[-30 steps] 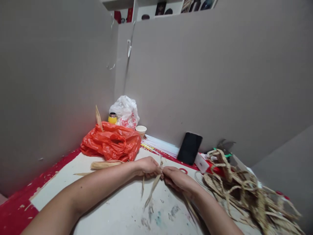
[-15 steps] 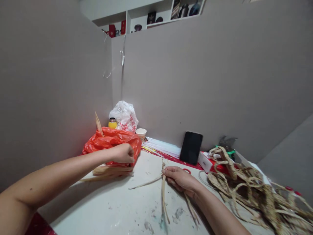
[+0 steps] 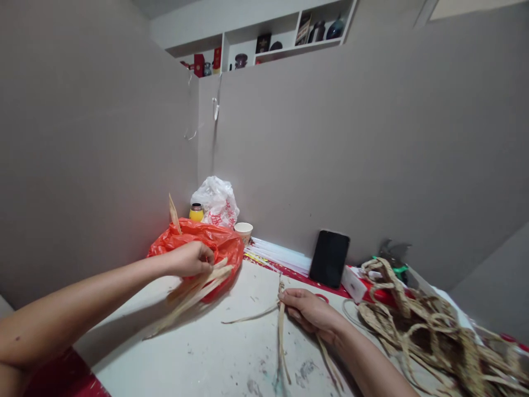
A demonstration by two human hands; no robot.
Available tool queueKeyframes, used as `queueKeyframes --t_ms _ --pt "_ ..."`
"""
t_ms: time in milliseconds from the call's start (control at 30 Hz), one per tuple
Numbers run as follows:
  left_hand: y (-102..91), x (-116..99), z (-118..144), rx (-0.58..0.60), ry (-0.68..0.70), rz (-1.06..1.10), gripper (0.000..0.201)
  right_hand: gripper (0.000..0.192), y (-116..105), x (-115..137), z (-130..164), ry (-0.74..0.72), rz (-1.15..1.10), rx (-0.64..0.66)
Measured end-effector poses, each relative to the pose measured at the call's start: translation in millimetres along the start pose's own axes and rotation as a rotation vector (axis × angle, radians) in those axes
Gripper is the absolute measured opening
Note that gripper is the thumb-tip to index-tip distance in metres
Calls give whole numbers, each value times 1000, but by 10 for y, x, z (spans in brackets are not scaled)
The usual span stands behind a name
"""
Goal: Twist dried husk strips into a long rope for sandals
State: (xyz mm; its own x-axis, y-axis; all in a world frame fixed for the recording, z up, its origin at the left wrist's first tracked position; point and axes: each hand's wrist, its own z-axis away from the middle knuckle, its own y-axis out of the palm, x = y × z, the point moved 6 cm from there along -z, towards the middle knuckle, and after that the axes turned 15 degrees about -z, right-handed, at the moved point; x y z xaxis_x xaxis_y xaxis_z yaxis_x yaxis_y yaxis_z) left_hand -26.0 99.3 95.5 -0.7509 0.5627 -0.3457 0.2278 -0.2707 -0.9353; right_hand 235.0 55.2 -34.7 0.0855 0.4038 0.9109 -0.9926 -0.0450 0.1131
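Fingers of the left hand (image 3: 190, 259) clamp a bundle of dry husk strips (image 3: 194, 292) at centre left, beside the orange bag (image 3: 225, 245). Right hand (image 3: 308, 311) fingers pinch the braided strips (image 3: 281, 325) against the tabletop (image 3: 215, 353) at lower centre.

you've got a black phone (image 3: 329, 258) leaning on the wall, a paper cup (image 3: 243, 229), a white bag (image 3: 215, 201) and a yellow jar (image 3: 196, 212) in the corner

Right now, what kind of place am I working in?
Probably a home craft corner: a paint-stained table heaped with braided straw, loose strips under both hands, and a knick-knack shelf above plain walls.
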Motion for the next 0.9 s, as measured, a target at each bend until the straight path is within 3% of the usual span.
queueKeyframes --t_ms 133,267,467,600,733,833,900 --pt "-275 80 64 -90 -69 270 15 28 -9 -20 -25 8 -7 8" --pt "-509 300 61 -255 -139 379 18 27 -35 -53 -64 7 -14 8" --pt "-693 692 2 -398 -220 51 11 27 -48 -77 -96 -5 -25 12" --pt "-693 796 107 -586 -293 -84 8 28 -36 -74 -74 3 -33 1" --pt "-560 637 232 -693 -284 -172 9 30 -31 -77 -57 17 -40 0" --pt "-382 487 210 -611 -279 -329 21 30 -30 -77 -58 12 -42 5" --pt "-266 474 149 -518 -321 -414 17 30 -30 -71 -60 3 -28 4"
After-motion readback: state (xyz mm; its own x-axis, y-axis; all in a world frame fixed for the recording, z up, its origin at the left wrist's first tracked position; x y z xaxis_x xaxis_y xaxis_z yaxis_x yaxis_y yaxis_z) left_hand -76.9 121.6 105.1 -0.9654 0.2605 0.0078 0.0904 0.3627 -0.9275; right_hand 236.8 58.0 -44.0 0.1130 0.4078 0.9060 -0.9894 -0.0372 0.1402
